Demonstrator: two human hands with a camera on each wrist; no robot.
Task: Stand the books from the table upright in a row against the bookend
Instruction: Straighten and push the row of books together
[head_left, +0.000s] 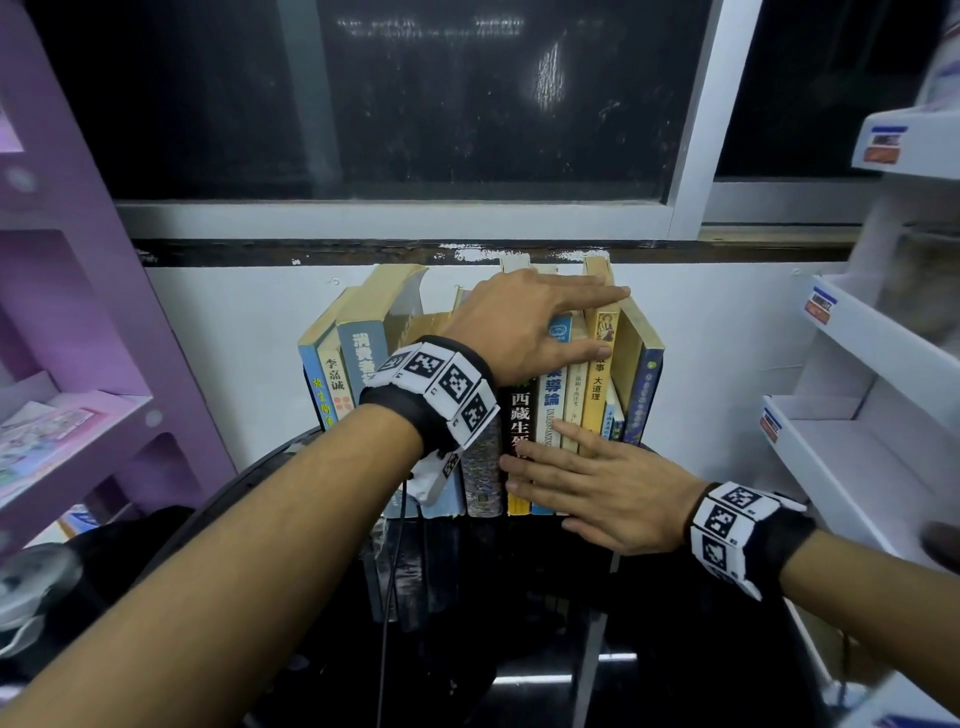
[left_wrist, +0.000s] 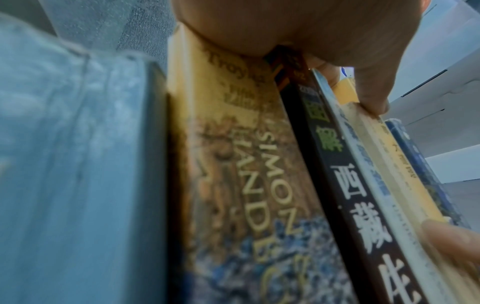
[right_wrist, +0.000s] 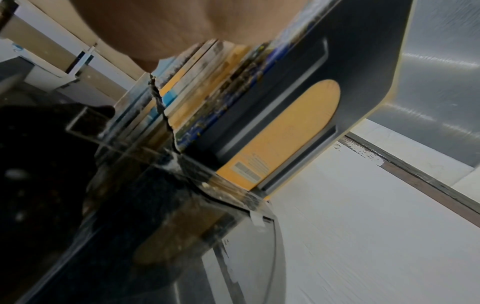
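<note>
Several books stand upright in a row on the dark glass table against the white wall. My left hand lies over the tops of the right-hand books with straight fingers, its thumb on the yellow book. My right hand presses flat against the lower spines, fingers straight across the black book. A dark blue book ends the row on the right. In the right wrist view a dark grey bookend stands against that end, a yellow cover showing through its arched cutout. The left-hand books lean a little.
A purple shelf unit stands close on the left and a white tiered rack close on the right. A dark window and its sill run above the books. A black cable hangs from my left wrist over the table edge.
</note>
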